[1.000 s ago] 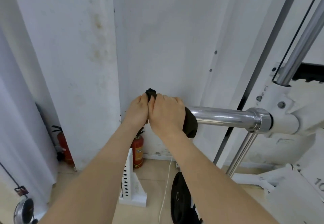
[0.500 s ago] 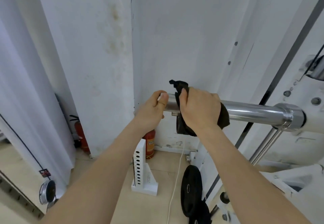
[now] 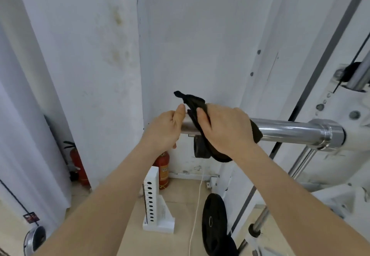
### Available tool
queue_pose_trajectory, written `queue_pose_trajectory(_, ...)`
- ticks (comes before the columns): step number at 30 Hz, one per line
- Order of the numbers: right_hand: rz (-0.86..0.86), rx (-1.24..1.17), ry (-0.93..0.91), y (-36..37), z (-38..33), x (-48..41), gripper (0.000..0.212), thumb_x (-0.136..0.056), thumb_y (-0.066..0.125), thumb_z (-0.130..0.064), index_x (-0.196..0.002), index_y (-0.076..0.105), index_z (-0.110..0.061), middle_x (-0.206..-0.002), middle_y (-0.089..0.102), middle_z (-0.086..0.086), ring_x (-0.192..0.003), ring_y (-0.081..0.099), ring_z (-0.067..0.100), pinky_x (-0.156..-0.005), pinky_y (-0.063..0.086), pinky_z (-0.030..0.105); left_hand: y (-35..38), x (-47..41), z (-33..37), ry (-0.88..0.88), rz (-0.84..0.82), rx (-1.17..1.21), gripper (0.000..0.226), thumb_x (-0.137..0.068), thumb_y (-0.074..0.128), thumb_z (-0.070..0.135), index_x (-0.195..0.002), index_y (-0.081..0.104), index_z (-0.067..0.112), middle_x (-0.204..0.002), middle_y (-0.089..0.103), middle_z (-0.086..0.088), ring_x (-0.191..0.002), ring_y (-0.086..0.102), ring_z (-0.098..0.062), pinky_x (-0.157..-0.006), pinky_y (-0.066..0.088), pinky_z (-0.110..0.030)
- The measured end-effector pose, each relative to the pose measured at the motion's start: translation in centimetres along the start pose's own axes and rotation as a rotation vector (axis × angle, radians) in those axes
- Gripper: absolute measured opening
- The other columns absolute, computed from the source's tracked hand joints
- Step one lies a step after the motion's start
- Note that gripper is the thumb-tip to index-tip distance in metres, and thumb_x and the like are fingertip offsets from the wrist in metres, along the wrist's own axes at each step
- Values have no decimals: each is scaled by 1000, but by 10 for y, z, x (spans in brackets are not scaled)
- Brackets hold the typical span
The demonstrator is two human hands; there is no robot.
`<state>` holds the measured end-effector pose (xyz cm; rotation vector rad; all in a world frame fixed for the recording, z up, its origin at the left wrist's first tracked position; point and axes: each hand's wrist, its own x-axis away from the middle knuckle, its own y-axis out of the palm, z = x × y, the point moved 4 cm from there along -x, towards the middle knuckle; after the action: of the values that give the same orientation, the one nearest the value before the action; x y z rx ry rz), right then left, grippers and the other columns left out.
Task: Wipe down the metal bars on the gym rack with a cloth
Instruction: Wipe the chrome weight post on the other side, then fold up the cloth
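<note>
Where the right hand (image 3: 226, 129) grips cloth (image 3: 195, 100), bar (image 3: 284, 130) is hidden.

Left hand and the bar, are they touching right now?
Touching. The head view shows the left hand wrapped round the free end of the bar, just left of the cloth, with no gap between palm and metal.

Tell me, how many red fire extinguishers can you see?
2. One red cylindrical fire extinguisher stands on the floor at the left, beside the white curtain; the other stands below the left hand, behind the white perforated post. Arms may hide more.
</note>
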<state>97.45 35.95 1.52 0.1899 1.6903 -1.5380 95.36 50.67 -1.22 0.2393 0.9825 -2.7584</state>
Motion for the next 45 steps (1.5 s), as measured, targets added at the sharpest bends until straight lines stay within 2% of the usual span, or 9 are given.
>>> queue_pose_trajectory(7, -40, 133, 505, -23, 114, 34, 47, -100, 26, -41, -63, 45, -20, -57, 50, 0, -57, 48, 25, -67, 35, 36, -4, -18, 6, -16, 77, -229, 58, -100, 17, 45, -74, 54, 9, -73, 64, -9, -70, 59, -23, -64, 41, -29)
queue_pose_trajectory(11, 93, 122, 517, -18, 100, 37, 42, -99, 30, -35, -60, 37, -21, -52, 35, -9, -55, 39, 23, -77, 36, 39, 5, -9, 14, 246, -115, 246, 17, -99, 50, 26, -114, 55, 33, -104, 56, 5, -92, 55, -9, -72, 39, -17)
queue_pose_trajectory(15, 341, -2, 547, -15, 81, 50, 35, -97, 35, -31, -67, 48, -18, -64, 53, -3, -66, 53, 23, -91, 42, 45, -5, -12, 0, 206, -311, 460, 28, -80, 75, 24, -104, 68, 38, -112, 65, 6, -105, 61, -16, -92, 52, -31)
queue_pose_trajectory(20, 414, -80, 140, 14, -23, 26, 33, -98, 41, -29, -98, 68, -10, -98, 69, 4, -100, 61, 23, -107, 33, 42, 7, -20, 6, -191, -173, 455, 37, -98, 44, 44, -95, 67, 14, -90, 71, -12, -65, 69, -24, -59, 58, -32)
queue_pose_trajectory(23, 363, 3, -10, 10, 9, 30, 41, -101, 36, -32, -104, 70, -10, -104, 71, 3, -112, 61, 23, -113, 28, 43, 4, -26, 0, -195, -136, 466, 25, -97, 48, 39, -99, 65, 21, -97, 71, -7, -82, 67, -21, -70, 54, -33)
queue_pose_trajectory(27, 356, 108, 377, -8, 122, 76, 44, -103, 27, -29, -114, 63, -6, -118, 67, 8, -131, 48, 26, -115, 22, 50, -4, -22, 7, 216, -66, 355, 12, -92, 59, 29, -90, 68, 35, -94, 67, 15, -92, 60, -9, -78, 41, -25)
queue_pose_trajectory(32, 276, 269, 760, -30, 168, 89, 46, -104, 25, -30, -126, 58, -6, -137, 55, 8, -142, 31, 21, -115, 18, 51, -1, -31, 23, 195, 90, 6, 26, -93, 47, 35, -79, 67, 28, -76, 65, 8, -74, 58, -15, -62, 42, -28)
queue_pose_trajectory(41, 232, -188, 439, 3, -38, 21, 41, -100, 27, -26, -104, 65, -11, -103, 69, 1, -127, 51, 22, -116, 21, 43, -6, -20, 23, 237, 32, 118, 45, -97, 44, 35, -62, 51, 8, -59, 53, -6, -58, 48, -25, -52, 36, -36)
queue_pose_trajectory(45, 156, -1019, 745, -19, -80, 16, 39, -102, 40, -32, -75, 64, -17, -73, 59, -4, -84, 58, 14, -86, 46, 37, -43, 11, -11, 250, 193, 524, 14, -95, 54, 28, -85, 63, 26, -89, 65, 10, -88, 60, -6, -78, 49, -24)
